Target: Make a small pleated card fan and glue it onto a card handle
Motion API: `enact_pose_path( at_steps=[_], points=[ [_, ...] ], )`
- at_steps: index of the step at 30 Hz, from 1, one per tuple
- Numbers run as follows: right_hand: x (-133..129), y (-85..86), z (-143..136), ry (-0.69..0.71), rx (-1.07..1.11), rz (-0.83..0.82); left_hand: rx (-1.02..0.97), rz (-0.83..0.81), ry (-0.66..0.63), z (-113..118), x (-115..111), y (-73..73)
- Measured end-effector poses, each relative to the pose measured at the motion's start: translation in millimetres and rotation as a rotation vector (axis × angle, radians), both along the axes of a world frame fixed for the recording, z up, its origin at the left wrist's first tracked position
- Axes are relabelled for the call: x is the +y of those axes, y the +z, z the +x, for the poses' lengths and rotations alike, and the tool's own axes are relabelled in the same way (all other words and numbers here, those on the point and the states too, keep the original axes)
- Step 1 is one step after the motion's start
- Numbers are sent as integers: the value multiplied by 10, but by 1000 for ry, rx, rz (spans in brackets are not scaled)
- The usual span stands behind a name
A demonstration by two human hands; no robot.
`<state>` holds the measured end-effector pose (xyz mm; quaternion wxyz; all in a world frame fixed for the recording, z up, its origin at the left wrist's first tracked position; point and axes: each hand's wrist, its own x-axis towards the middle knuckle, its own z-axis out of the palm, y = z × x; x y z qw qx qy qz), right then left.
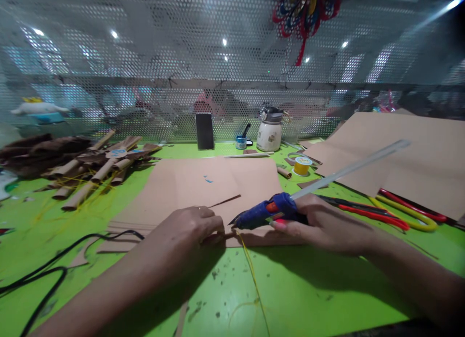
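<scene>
A blue hot glue gun [267, 212] is gripped in my right hand [316, 225], with a long clear glue stick [348, 171] jutting from its back. Its dark nozzle points left, close to the fingertips of my left hand [196, 226]. Those fingers are curled and pressed together at the near edge of a brown cardboard sheet [254, 175]; what they pinch is hidden. Yellow string [250, 262] runs from just under the nozzle down over the near table. A thin dark strip [225, 200] lies on the cardboard behind my left hand.
Rolled cardboard tubes [103, 170] pile up at left, above a black cable [69, 252]. Behind stand a phone [205, 131], a small blue jar [240, 142] and a white bottle [269, 133]. At right lie a yellow spool [301, 165], red-and-black pliers [374, 215] and large cardboard [410, 158].
</scene>
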<state>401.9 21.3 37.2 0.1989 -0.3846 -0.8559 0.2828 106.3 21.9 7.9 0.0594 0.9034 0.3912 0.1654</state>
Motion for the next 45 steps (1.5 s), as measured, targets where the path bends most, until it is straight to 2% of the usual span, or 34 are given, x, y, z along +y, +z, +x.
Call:
enact_pose_path(
  at_steps=[7,14,18,27,33,38,42,45],
  points=[
    [14,7,-11,56,31,-7,16,3,-29,23,16,26],
    [13,17,7,-24,-6,18,19,36,-32,28,19,19],
    [37,-18,-26,32,53,-2,32,50,-39,46,21,34],
    [-24,82,8,27,-4,-11,20,27,-19,65,-11,68],
    [0,4,-18,23,50,-67,13,26,-27,35,1,54],
    [-7,21,-20,13,4,-102,22,14,-36,29,25,42],
    [-5,7,-37,-26,19,-55,19,40,-31,42,29,40],
    [6,-27,-56,1,46,-46,21,46,-22,39,16,34]
  ],
)
